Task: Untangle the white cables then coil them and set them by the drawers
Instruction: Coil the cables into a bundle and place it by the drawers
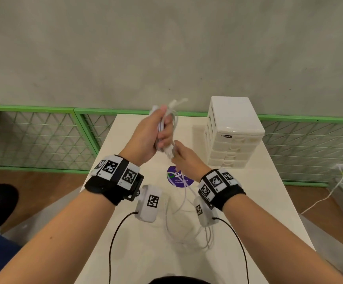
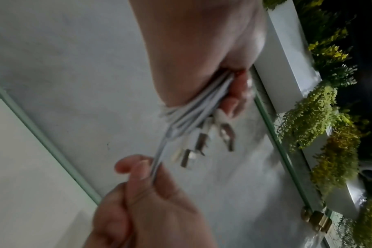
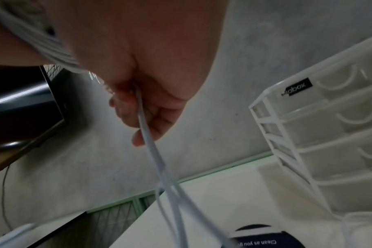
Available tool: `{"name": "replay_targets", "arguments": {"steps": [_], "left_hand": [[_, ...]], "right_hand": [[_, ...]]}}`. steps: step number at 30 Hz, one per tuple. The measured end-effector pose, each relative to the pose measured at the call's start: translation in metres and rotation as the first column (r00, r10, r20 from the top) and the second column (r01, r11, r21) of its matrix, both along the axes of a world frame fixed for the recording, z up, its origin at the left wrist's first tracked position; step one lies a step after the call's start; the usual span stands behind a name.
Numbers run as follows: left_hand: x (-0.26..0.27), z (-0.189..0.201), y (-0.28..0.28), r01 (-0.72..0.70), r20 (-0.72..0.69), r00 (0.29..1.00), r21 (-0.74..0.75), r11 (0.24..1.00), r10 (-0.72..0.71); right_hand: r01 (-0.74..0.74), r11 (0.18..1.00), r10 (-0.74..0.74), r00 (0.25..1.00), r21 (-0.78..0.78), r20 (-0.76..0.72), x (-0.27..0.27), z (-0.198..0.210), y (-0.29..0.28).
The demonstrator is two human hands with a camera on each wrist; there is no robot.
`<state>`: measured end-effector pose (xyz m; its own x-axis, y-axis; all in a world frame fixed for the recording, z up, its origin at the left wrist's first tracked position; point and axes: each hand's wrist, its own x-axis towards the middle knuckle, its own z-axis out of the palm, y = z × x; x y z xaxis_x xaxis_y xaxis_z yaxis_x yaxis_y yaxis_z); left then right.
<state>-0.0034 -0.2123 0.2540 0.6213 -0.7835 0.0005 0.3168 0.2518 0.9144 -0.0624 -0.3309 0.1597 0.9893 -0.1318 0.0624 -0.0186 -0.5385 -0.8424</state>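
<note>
My left hand (image 1: 158, 130) is raised above the table and grips a bundle of white cables (image 1: 166, 124) in its fist. Several metal plugs (image 2: 204, 142) hang out below the fist. Just under it, my right hand (image 1: 178, 154) pinches cable strands (image 2: 157, 161) between thumb and fingers. From that pinch the white strands (image 3: 157, 159) run down to loose loops (image 1: 187, 228) lying on the table between my wrists. The white drawer unit (image 1: 234, 132) stands at the back right of the table.
The cream table (image 1: 137, 253) is narrow, with brown floor on both sides. A purple round sticker (image 1: 180, 179) lies mid-table. A green mesh fence (image 1: 43, 138) and a grey wall stand behind. Another white cable (image 1: 330, 193) trails on the floor at right.
</note>
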Motion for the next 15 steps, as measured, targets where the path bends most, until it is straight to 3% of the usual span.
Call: {"name": "replay_targets", "arguments": {"steps": [3,6,8,10,12,13,15], "left_hand": [[0.006,0.001,-0.005,-0.328,-0.01,0.945,-0.044,0.944,0.328],[0.016,-0.003,-0.002,-0.576,0.198,0.791,-0.076,0.814,0.579],[0.026,-0.009,0.002,-0.648,0.357,0.692,-0.075,0.758,0.627],[0.032,-0.021,0.006,-0.681,0.602,0.603,0.045,0.731,0.524],[0.033,-0.036,0.009,-0.665,0.816,0.551,0.306,0.681,0.172],[0.031,-0.042,0.01,-0.635,0.836,0.548,0.422,0.647,-0.006],[0.025,-0.047,0.014,-0.523,0.768,0.625,0.546,0.654,-0.141]], "right_hand": [[-0.058,0.993,0.052,0.997,-0.105,-0.056,-0.004,-0.007,0.003],[-0.141,0.977,0.113,0.979,-0.158,-0.171,-0.013,-0.015,0.003],[-0.18,0.975,0.153,0.969,-0.134,-0.194,-0.021,-0.016,0.005],[-0.191,0.975,0.176,0.976,-0.111,-0.13,-0.024,-0.008,0.008],[-0.15,0.987,0.15,0.989,-0.056,0.003,-0.022,0.006,0.009],[-0.114,0.993,0.115,0.991,-0.017,0.064,-0.02,0.013,0.007],[-0.057,0.997,0.05,0.99,0.046,0.133,-0.015,0.023,0.001]]}}
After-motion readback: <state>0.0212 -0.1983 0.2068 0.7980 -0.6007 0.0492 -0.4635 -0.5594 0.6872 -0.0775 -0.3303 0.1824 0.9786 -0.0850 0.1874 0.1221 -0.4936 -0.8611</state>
